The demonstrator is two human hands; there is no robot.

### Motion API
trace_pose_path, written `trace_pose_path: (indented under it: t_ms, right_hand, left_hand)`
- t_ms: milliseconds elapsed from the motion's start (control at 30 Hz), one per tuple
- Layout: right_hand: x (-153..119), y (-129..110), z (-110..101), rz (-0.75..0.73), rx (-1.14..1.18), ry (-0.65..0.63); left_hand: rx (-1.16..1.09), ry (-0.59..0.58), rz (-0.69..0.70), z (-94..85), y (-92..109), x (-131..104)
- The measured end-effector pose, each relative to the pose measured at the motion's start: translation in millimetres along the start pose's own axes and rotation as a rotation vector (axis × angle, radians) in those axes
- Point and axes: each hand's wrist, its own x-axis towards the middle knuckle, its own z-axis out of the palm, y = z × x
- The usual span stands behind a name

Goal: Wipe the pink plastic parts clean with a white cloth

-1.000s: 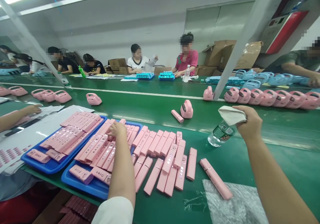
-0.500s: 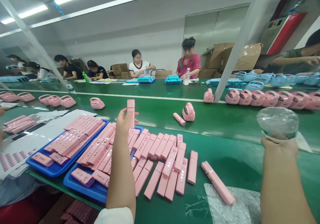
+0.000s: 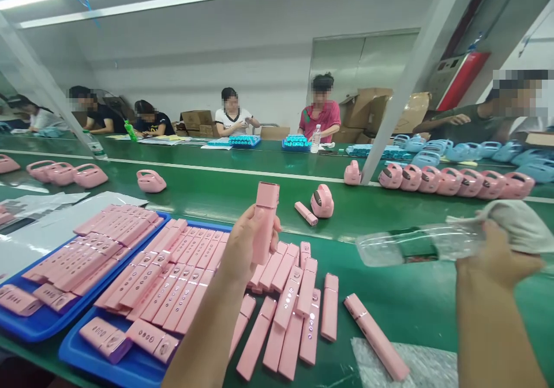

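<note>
My left hand (image 3: 255, 235) is wrapped round a pink bar-shaped plastic device (image 3: 265, 209), held upright above the bench. In my right hand (image 3: 491, 255) is a clear plastic bottle (image 3: 385, 248) with a green label, lying on its side in the air with its base to the left. A whitish cloth (image 3: 517, 223) is bunched at the same hand, over the bottle's neck end. Below my hands, several more pink devices with round buttons lie in a loose pile (image 3: 288, 307). One lone pink device (image 3: 376, 336) rests partly on a sheet of bubble wrap (image 3: 402, 362).
Two blue trays (image 3: 71, 350) (image 3: 30, 333) full of pink devices stand at left. Across the green conveyor (image 3: 242, 189) sit pink handled cases (image 3: 322, 201), blue ones (image 3: 426, 158) and a slanting metal post (image 3: 402, 88). Several co-workers sit at the far side.
The bottle has tipped from pointing away to lying sideways, and the cloth has come into clear view at my right hand. My left hand with the pink device has moved right and closer.
</note>
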Motion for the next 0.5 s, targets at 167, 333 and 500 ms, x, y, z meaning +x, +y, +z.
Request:
trace_pose_path:
  t_ms: [167, 333, 500]
  right_hand:
    - [-45, -38, -13, -0.524, -0.229, -0.384]
    - [-48, -54, -17, -0.752, -0.283, -0.662]
    - [-44, -68, -25, -0.762, -0.218, -0.585]
  left_hand:
    - [-0.028, -0.041, -0.087, 0.9, -6, 1]
    - [-0.083, -0.072, -0.223, 5.0, -11, 0]
    - [-0.02, -0.18, -0.306, 14.5, -13, -6]
